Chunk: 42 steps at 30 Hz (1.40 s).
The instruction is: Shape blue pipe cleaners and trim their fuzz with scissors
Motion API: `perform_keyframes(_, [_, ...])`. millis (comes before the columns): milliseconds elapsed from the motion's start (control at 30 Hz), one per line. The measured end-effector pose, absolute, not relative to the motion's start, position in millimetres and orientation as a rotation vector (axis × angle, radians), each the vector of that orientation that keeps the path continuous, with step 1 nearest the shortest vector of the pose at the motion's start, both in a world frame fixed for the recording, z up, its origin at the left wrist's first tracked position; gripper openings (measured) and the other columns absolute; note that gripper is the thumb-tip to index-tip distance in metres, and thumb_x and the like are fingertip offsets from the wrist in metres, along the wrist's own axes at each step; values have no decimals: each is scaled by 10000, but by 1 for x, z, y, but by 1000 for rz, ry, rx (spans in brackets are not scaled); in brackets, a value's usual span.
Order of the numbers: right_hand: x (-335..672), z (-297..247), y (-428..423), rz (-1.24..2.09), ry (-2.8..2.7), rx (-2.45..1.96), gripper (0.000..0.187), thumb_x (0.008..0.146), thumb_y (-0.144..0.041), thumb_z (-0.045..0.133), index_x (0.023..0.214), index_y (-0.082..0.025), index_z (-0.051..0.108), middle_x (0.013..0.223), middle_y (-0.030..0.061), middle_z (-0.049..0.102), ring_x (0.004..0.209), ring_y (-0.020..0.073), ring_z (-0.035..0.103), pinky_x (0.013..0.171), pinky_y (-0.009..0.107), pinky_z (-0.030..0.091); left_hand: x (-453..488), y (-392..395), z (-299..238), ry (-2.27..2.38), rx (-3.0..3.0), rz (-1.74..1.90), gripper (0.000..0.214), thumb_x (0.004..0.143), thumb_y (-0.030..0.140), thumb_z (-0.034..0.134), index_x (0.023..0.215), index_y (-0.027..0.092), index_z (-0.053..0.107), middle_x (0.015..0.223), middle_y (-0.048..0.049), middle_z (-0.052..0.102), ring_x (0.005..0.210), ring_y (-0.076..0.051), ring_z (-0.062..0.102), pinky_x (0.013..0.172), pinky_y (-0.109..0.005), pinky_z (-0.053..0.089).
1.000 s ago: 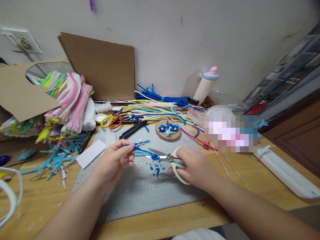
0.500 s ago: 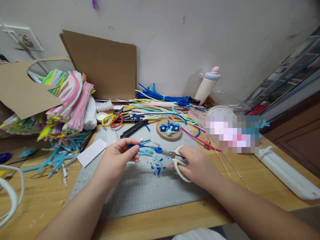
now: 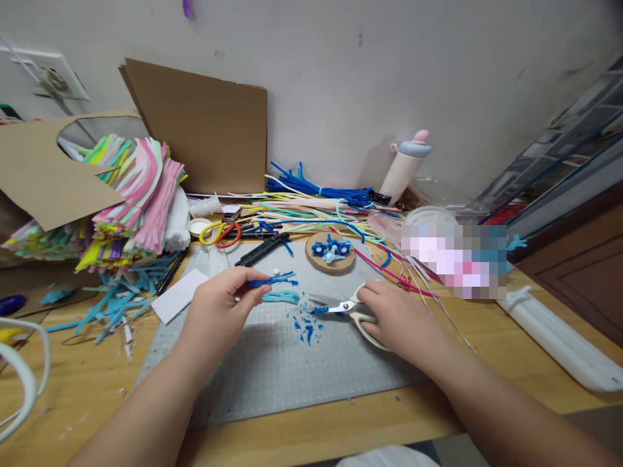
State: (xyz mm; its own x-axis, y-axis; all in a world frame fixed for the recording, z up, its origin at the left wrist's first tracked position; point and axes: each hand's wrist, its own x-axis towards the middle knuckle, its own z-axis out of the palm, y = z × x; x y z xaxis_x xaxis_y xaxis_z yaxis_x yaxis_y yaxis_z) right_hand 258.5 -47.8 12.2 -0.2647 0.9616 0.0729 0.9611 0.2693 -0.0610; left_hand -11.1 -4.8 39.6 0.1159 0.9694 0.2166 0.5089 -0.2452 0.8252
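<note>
Scissors [image 3: 346, 307]: shifted right; right fingers [image 3: 374, 293] wrap them;
Blue strips [image 3: 281, 280]: probably light, bendy; best gripped where left fingers [image 3: 255, 297] pinch

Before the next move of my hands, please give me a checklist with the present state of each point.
1. Left hand pinching the dark blue strip: ok.
2. Right hand on the handles of the scissors: ok.
3. Left fingers apart from the blades: ok.
4. Mat free of scraps: not ok, blue bits lie scattered.
5. Blades free of blue bits: cannot tell, one overlaps them in view.
</note>
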Motion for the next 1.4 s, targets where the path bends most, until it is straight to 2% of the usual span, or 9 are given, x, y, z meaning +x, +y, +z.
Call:
perform_keyframes(100, [260,12,-45,100,-2347,-1819,111,752,-265,609,750,-200,519,823,38,573,787,193,528,647,282,359,-11,-5,40,1413,1791,1027,122,713,255,659,824,231,703,651,-4,670,583,-155,586,563,-243,427])
perform_keyframes(167, [259,11,-44,146,-2278,-1750,159,788,-331,583,749,-198,503,819,36,569,786,186,516,647,275,361,-11,-5,40,1403,1754,1041,106,720,247,650,812,224,697,620,2,660,572,-153,585,562,-242,433])
perform_keyframes(267, [255,10,-43,204,-2227,-1660,210,783,-378,597,746,-195,502,801,34,566,763,179,502,637,270,354,-10,-5,40,1377,1681,1048,91,723,252,651,799,216,686,599,4,655,586,-159,599,573,-245,449])
perform_keyframes(633, [247,3,-46,482,-2196,-1641,272,785,-453,597,758,-190,532,731,7,545,626,134,458,541,248,292,-10,-8,32,1162,1791,1054,93,759,288,634,815,222,667,776,-19,678,719,-175,649,683,-282,506])
perform_keyframes(1400, [247,4,-48,577,-2191,-1562,290,749,-427,647,703,-188,489,692,-23,498,609,115,437,539,238,286,-11,-7,33,1045,1624,1089,100,756,259,653,829,191,642,735,-7,685,689,-141,658,652,-231,531])
